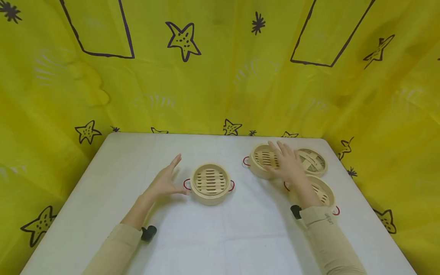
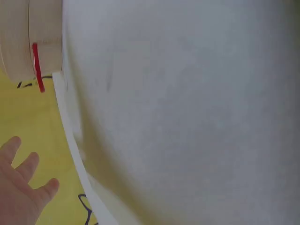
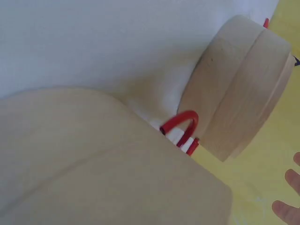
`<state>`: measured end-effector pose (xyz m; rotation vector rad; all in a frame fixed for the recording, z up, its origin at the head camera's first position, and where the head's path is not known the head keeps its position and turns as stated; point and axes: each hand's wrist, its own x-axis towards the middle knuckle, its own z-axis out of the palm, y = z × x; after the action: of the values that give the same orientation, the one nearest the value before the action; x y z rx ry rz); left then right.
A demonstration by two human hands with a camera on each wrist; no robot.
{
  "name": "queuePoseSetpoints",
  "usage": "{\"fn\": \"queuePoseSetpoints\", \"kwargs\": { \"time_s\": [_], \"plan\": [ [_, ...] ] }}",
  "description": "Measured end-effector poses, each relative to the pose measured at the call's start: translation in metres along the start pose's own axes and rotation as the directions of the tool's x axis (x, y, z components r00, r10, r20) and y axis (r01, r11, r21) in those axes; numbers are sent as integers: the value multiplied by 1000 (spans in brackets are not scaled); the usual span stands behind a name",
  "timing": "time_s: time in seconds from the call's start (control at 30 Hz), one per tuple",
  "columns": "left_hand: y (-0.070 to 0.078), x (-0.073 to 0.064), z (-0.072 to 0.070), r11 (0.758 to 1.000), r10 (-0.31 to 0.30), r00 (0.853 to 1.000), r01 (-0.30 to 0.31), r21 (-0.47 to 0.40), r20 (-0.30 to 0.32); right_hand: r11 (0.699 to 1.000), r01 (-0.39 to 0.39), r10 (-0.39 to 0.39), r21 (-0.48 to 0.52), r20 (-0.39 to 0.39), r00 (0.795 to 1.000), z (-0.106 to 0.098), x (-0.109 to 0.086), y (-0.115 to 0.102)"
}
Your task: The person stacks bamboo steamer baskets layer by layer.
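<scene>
Baskets everywhere on this white worktop (image 1: 220,233), three round wooden steamer ones with slatted bottoms plus a woven lid (image 1: 311,162). The middle basket (image 1: 210,181) sits upright around the centre, with a red handle on each side. The left hand (image 1: 166,184) is just left of it, wide open with the thumb stretched toward the near handle and the fingers pointing away from the person. It's not holding anything, and I can't tell from the head view if the thumb actually touches.

Over on the right, the other of the two hands (image 1: 286,162) is above the right part of the far basket (image 1: 258,166), fingers pretty much straight and spread, nothing gripped. Can't tell if it's brushing the rim or just over it. That basket stands upright too, with one red handle showing on its left. The lid lies flat just to its right, and the near-right basket (image 1: 326,188) is in front of the lid, partly hidden by the forearm, both its red handles showing.

Both sleeves (image 1: 113,246) are beige. Yellow cloth (image 1: 213,95) with dark starfish drawings hangs behind.
</scene>
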<state>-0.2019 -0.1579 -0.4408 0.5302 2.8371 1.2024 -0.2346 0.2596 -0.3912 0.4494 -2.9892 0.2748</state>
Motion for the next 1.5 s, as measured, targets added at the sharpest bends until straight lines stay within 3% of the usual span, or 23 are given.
{"fn": "queuePoseSetpoints", "kwargs": {
  "time_s": [0.27,0.8,1.17,1.5],
  "plan": [
    [0,-2,16,985,76,994,-63,-162,74,999,36,-36,-13,0,999,14,0,-3],
    [2,-1,40,945,102,988,-60,-321,116,998,68,-68,-3,2,998,39,1,-7],
    [11,-11,57,954,73,997,-74,-292,-13,996,67,-67,-55,-1,998,46,-2,-9],
    [15,-18,67,952,-17,993,-19,-304,-113,995,59,-60,-79,-21,998,48,-2,-9]
  ]
}}
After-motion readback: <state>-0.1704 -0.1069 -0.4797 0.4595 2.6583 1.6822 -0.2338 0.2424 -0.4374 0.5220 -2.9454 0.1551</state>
